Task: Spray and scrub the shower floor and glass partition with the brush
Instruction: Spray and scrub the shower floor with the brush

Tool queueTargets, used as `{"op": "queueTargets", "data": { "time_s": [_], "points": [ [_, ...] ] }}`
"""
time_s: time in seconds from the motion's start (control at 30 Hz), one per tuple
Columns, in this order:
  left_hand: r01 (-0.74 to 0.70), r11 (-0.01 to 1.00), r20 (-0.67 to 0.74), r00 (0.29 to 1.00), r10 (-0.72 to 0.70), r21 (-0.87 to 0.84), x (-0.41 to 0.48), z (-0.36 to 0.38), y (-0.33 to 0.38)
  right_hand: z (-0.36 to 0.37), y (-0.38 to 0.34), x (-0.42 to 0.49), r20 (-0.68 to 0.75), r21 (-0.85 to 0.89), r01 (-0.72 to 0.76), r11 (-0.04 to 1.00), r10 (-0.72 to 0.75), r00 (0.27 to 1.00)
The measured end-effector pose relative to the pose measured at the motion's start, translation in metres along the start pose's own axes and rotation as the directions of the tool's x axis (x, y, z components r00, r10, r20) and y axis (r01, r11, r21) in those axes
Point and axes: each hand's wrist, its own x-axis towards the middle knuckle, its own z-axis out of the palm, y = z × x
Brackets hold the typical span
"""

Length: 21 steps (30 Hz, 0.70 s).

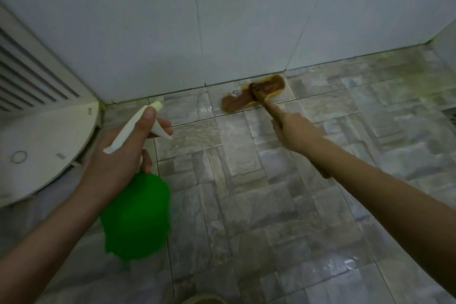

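Note:
My left hand (118, 153) grips a green spray bottle (137, 215) by its white trigger head (138, 126), nozzle aimed at the floor near the wall. My right hand (293, 131) holds the wooden handle of a brown scrub brush (254, 92), index finger stretched along the handle. The brush head lies flat on the wet grey stone-pattern floor (271, 205), right against the base of the white tiled wall (197, 20). The handle's tail shows below my right forearm. No glass partition is visible.
A white toilet lid (42, 145) sits at the left, close to my left hand. Behind it is a white louvred panel (27, 74). A floor drain grate (451, 113) shows at the right edge. The wall corner lies far right.

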Motion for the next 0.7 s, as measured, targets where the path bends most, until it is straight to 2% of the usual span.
{"op": "queueTargets", "data": {
  "time_s": [0.07, 0.17, 0.23, 0.3, 0.4, 0.47, 0.6, 0.7],
  "points": [
    [0.026, 1.000, -0.017, 1.000, -0.026, 0.008, 0.000, 0.001, 0.005, -0.004, 0.003, 0.006, -0.065, -0.071, -0.077, 0.994, 0.073, 0.995],
    [0.054, 0.999, -0.027, 0.998, -0.053, 0.001, -0.003, -0.004, 0.010, -0.007, -0.009, 0.014, -0.109, 0.032, -0.273, 0.961, 0.275, 0.955],
    [0.060, 0.998, -0.047, 0.997, -0.060, 0.001, -0.005, -0.007, 0.012, 0.011, -0.040, 0.001, -0.085, -0.002, -0.204, 0.979, 0.203, 0.975],
    [0.074, 0.997, -0.066, 0.995, -0.073, 0.013, -0.007, -0.009, 0.016, 0.027, -0.079, -0.005, -0.027, -0.041, -0.045, 0.998, 0.043, 0.999],
    [0.093, 0.996, -0.095, 0.991, -0.092, -0.003, -0.012, -0.014, 0.015, 0.037, -0.119, 0.013, 0.055, -0.080, 0.161, 0.984, -0.157, 0.986],
    [0.098, 0.995, -0.107, 0.989, -0.099, -0.015, -0.017, -0.020, 0.011, 0.032, -0.119, 0.011, 0.115, -0.086, 0.164, 0.983, -0.154, 0.981],
    [0.117, 0.993, -0.164, 0.979, -0.121, -0.030, -0.024, -0.043, 0.003, 0.026, -0.104, -0.054, 0.228, -0.161, 0.134, 0.978, -0.095, 0.969],
    [0.129, 0.990, -0.208, 0.968, -0.138, -0.057, -0.030, -0.058, -0.004, 0.025, -0.134, -0.040, 0.225, -0.149, 0.203, 0.968, -0.167, 0.960]
  ]
}}
